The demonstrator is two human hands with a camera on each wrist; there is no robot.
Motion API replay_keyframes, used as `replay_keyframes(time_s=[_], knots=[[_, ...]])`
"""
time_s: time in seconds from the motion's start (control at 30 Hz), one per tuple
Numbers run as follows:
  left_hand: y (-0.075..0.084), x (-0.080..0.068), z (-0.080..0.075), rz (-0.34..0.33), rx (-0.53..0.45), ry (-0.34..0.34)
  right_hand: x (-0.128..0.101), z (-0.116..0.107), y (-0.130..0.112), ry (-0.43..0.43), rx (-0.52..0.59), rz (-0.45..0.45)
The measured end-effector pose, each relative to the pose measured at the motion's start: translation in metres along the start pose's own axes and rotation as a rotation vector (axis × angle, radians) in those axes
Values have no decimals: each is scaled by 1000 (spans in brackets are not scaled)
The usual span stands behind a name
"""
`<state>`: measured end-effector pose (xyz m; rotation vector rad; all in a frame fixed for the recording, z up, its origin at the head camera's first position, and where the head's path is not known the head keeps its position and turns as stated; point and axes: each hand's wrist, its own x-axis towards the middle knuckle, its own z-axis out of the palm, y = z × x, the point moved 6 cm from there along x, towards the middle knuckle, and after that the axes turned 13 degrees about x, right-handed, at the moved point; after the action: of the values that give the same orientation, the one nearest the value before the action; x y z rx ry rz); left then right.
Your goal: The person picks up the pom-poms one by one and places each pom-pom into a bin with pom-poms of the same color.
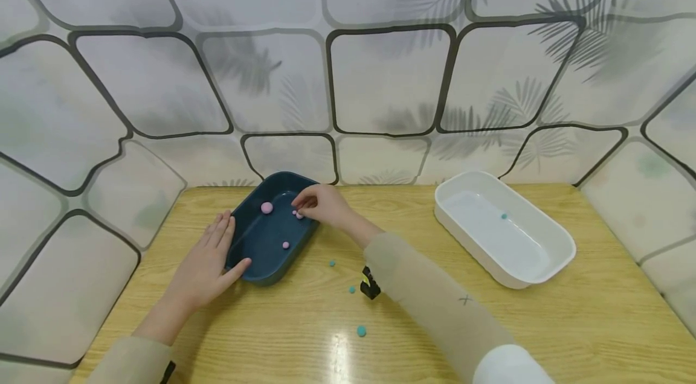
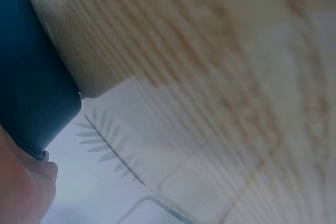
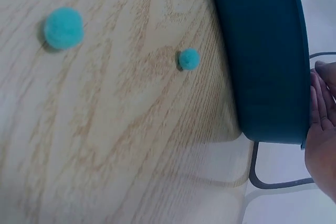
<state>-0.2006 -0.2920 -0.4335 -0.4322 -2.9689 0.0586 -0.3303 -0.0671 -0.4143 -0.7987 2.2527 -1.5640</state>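
My left hand (image 1: pixel 203 266) rests with straight fingers along the left side of a dark blue tub (image 1: pixel 261 272), thumb reaching over its near rim. Inside the tub lie a larger pink pom-pom (image 1: pixel 266 208) and a smaller pink pom-pom (image 1: pixel 286 245). Over its right side, my right hand (image 1: pixel 325 206) pinches a small pink pom-pom (image 1: pixel 299 215) at the fingertips. A tiny pink pom-pom (image 1: pixel 294 212) shows right beside it. In the right wrist view the fingertips are partly hidden.
Several teal pom-poms lie on the wooden table (image 1: pixel 413 336), among them a larger teal one (image 1: pixel 361 331) near the front. At the right stands a white tub (image 1: pixel 473 251) with a small teal pom-pom (image 1: pixel 504 216) inside. A patterned wall (image 1: pixel 386 82) rises behind.
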Motion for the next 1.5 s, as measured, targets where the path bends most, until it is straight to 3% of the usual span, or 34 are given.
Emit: replay_keyframes(time_s=[0.23, 0.67, 1.03, 1.23, 1.5], knots=[[1, 1, -2, 3, 2, 2, 0, -12, 5, 13, 122, -54], [0, 2, -2, -4, -3, -4, -21, -52, -7, 29, 119, -39], [-1, 2, -2, -1, 2, -5, -59, -98, -15, 81, 96, -81], [-2, 2, -1, -2, -5, -5, -84, -126, -16, 87, 100, -55], [-1, 2, -1, 1, 2, 0, -126, -166, -13, 141, 17, -30]])
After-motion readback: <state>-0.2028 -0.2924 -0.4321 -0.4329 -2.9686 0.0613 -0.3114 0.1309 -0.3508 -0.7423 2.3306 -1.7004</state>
